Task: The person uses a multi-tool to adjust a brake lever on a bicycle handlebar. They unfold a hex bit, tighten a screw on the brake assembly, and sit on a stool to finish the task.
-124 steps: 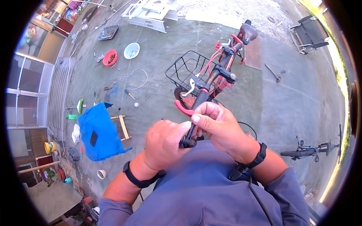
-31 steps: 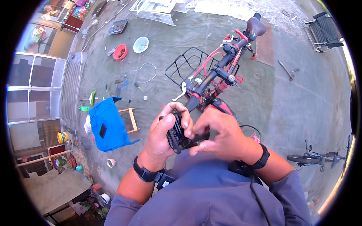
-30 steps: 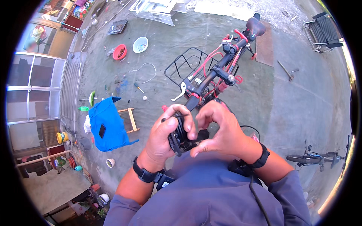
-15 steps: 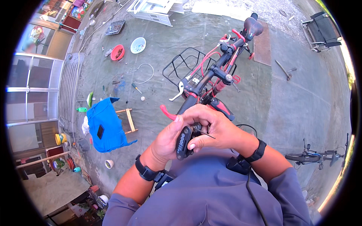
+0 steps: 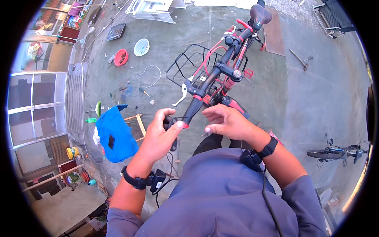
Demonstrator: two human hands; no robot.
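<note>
My left hand (image 5: 161, 134) is closed around a black folding multi-tool (image 5: 173, 144), held beside the end of the bicycle's handlebar grip (image 5: 193, 110). A thin dark key appears to stick out of the tool toward the grip, whose end carries a red ring (image 5: 185, 125). Just right of the grip is my right hand (image 5: 229, 123), its fingers loosely curled and apart from the thumb. I see nothing held in it. The black and red bicycle (image 5: 222, 70) stands in front of me, with a white brake lever (image 5: 181, 96) near the grip.
A black wire basket (image 5: 173, 71) is at the bicycle's front. To the left are a blue cloth (image 5: 116, 134) bearing a phone (image 5: 111, 141), a screwdriver (image 5: 145, 92), a red bowl (image 5: 121, 57) and a white basin (image 5: 141, 47). A hammer (image 5: 299, 60) and another bicycle (image 5: 335, 153) lie right.
My hands have parted: the left moved left with the multi-tool, while the right let go of it. The red curved bar end at the grip no longer shows.
</note>
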